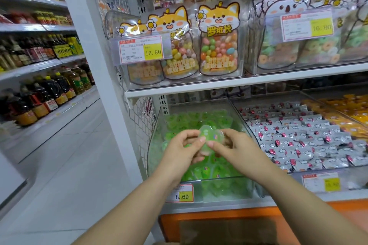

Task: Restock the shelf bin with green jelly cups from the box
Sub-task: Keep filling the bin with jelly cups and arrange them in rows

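A clear plastic shelf bin [159, 123] at the left end of the lower shelf holds several green jelly cups [199, 118]. Above the bin, my left hand [180, 148] and my right hand [237, 149] together hold a green jelly cup [208, 137] between them, each pinching it with fingertips and thumb. The cup hangs over the middle of the bin, its sealed lid facing me. A brown corner of the box [163, 243] shows at the very bottom edge, mostly out of view.
A bin of silver wrapped sweets [298, 135] stands right of the green one, with orange packets [350, 109] further right. Candy bags [218, 43] fill the shelf above. Price tags hang on the bin fronts. Left lies a tiled aisle [65, 165] beside shelves of oil bottles.
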